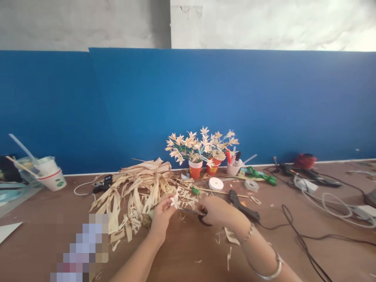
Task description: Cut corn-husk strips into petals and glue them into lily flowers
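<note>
Head view: two hands [161, 217] [215, 210] hold one flower [174, 201], one scissors [197, 212].

A block of coarse mosaic squares [79, 250] covers a slanting patch at lower left, and what lies under it cannot be told. The left hand [162, 215] hides the base of the small pale flower [174, 201], whose petals are too small to count. The right hand [214, 210] covers part of the scissors [192, 212] (whether the blades touch the flower is unclear). Both forearms [135, 258] leave by the bottom edge; a white sheet [8, 232] is cut off at left.
</note>
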`<state>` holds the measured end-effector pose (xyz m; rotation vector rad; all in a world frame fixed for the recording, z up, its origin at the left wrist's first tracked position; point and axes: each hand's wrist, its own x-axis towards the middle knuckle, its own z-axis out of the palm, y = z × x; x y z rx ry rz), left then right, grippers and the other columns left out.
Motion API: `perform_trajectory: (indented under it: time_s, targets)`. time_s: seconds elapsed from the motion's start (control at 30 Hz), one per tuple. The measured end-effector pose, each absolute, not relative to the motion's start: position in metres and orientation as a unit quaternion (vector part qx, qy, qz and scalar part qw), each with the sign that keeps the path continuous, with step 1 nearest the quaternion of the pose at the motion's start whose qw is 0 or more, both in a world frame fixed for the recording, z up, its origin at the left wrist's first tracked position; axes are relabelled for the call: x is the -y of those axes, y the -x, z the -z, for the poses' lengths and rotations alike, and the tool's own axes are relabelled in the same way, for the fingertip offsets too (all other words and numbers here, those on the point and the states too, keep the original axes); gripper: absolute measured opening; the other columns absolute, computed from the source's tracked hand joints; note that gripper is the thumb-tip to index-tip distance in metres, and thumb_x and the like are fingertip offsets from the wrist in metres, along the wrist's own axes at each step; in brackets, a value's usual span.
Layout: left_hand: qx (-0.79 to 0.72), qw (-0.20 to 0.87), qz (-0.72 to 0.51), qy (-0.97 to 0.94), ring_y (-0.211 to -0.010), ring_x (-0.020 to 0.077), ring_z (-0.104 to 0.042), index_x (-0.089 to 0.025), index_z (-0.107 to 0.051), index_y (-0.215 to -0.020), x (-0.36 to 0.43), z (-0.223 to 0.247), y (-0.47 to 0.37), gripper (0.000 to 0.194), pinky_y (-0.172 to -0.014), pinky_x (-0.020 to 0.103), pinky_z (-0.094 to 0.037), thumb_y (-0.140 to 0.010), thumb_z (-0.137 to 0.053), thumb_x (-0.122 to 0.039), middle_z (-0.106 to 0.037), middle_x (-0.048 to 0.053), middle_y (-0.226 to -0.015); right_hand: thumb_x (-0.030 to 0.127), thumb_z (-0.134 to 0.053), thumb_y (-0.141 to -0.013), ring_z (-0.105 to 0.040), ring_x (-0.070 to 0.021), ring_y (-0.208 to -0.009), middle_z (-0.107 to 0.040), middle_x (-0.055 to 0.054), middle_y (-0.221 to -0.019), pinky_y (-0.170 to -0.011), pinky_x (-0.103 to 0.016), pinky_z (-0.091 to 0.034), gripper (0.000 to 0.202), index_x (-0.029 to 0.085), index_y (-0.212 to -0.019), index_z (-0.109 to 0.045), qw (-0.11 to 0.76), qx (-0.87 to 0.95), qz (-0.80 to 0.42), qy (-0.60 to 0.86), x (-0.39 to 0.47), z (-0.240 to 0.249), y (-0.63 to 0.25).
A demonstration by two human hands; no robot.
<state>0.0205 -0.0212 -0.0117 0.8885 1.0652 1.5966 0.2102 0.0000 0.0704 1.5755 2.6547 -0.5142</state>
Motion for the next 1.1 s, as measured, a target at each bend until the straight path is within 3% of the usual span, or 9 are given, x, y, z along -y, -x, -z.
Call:
perform_trajectory:
  time_s: [0.13, 0.3, 0.4, 0.47, 0.57, 0.63, 0.77, 0.9, 1.1]
  targets:
    - [-0.445, 0.426, -0.654, -0.44, -0.103, 0.0252, -0.053, -0.018, -0.067, -0.056, 0.024, 0.011, -0.022, 0.008, -0.093, 0.031, -0.035, -0.056, -0.075, -0.015, -0.064, 0.008, -0.099, 0.01, -0.058, -0.064, -0.062, -0.0231, -0.079, -0.069, -0.011, -0.086, -0.059, -0.026, -0.035, 0.027, 0.017, -0.087, -0.069, 0.049, -0.827, 0.145, -0.541, 0.007, -0.069, -0.194]
    - [-0.428, 0.407, -0.655, -0.471, -0.102, 0.0257, -0.053, -0.02, -0.067, -0.056, 0.024, 0.013, -0.023, 0.011, -0.096, 0.035, -0.033, -0.056, -0.073, -0.011, -0.065, 0.008, -0.097, 0.004, -0.066, -0.052, -0.063, -0.0265, -0.079, -0.069, -0.015, -0.086, -0.059, -0.026, -0.038, 0.031, 0.013, -0.081, -0.069, 0.081, -0.81, 0.164, -0.558, 0.011, -0.07, -0.182]
    - [-0.433, 0.395, -0.648, -0.486, -0.102, 0.0259, -0.053, -0.02, -0.068, -0.058, 0.024, 0.014, -0.022, 0.01, -0.094, 0.035, -0.034, -0.059, -0.071, -0.011, -0.065, 0.008, -0.098, 0.01, -0.063, -0.06, -0.06, -0.0191, -0.072, -0.067, -0.008, -0.077, -0.058, -0.023, -0.038, 0.015, 0.014, -0.073, -0.068, -0.019, -0.809, 0.207, -0.55, 0.004, -0.066, -0.186]
    - [-0.435, 0.387, -0.648, -0.491, -0.101, 0.026, -0.053, -0.02, -0.068, -0.059, 0.024, 0.013, -0.022, 0.009, -0.093, 0.035, -0.034, -0.06, -0.071, -0.012, -0.064, 0.008, -0.098, 0.018, -0.059, -0.069, -0.053, -0.0114, -0.058, -0.061, -0.002, -0.065, -0.053, -0.02, -0.035, 0.007, 0.015, -0.072, -0.066, -0.098, -0.788, 0.317, -0.519, -0.002, -0.062, -0.189]
    - [-0.435, 0.391, -0.658, -0.475, -0.1, 0.0261, -0.054, -0.02, -0.068, -0.057, 0.025, 0.011, -0.022, 0.009, -0.093, 0.035, -0.035, -0.058, -0.073, -0.013, -0.064, 0.008, -0.096, 0.035, -0.057, -0.076, -0.033, -0.0051, -0.041, -0.046, 0.006, -0.049, -0.041, -0.018, -0.024, 0.021, 0.015, -0.07, -0.061, -0.148, -0.719, 0.515, -0.442, -0.007, -0.06, -0.189]
    - [-0.436, 0.394, -0.662, -0.464, -0.099, 0.0257, -0.054, -0.02, -0.068, -0.055, 0.024, 0.01, -0.022, 0.009, -0.093, 0.034, -0.035, -0.056, -0.074, -0.014, -0.064, 0.008, -0.094, 0.038, -0.059, -0.074, -0.027, -0.004, -0.039, -0.04, 0.008, -0.045, -0.039, -0.019, -0.018, 0.025, 0.015, -0.065, -0.058, -0.168, -0.683, 0.568, -0.428, -0.007, -0.059, -0.186]
    - [-0.435, 0.4, -0.663, -0.459, -0.099, 0.025, -0.054, -0.02, -0.067, -0.054, 0.024, 0.01, -0.022, 0.01, -0.093, 0.033, -0.035, -0.055, -0.075, -0.014, -0.064, 0.008, -0.094, 0.031, -0.065, -0.066, -0.026, -0.0032, -0.038, -0.036, 0.009, -0.041, -0.038, -0.018, -0.015, 0.019, 0.015, -0.063, -0.055, -0.198, -0.642, 0.588, -0.45, -0.003, -0.054, -0.179]
    - [-0.428, 0.418, -0.656, -0.46, -0.098, 0.0244, -0.054, -0.02, -0.067, -0.054, 0.024, 0.011, -0.023, 0.009, -0.093, 0.032, -0.036, -0.056, -0.075, -0.015, -0.064, 0.008, -0.095, 0.024, -0.062, -0.066, -0.029, -0.003, -0.038, -0.038, 0.009, -0.043, -0.039, -0.017, -0.019, 0.013, 0.016, -0.064, -0.053, -0.229, -0.638, 0.574, -0.459, -0.005, -0.05, -0.177]
    - [-0.415, 0.435, -0.627, -0.496, -0.102, 0.0242, -0.053, -0.019, -0.069, -0.058, 0.024, 0.014, -0.024, 0.006, -0.091, 0.032, -0.037, -0.062, -0.071, -0.016, -0.062, 0.008, -0.102, 0.02, -0.057, -0.066, -0.035, -0.0042, -0.038, -0.042, 0.008, -0.045, -0.038, -0.016, -0.022, 0.006, 0.016, -0.066, -0.053, -0.203, -0.676, 0.553, -0.442, -0.011, -0.053, -0.183]
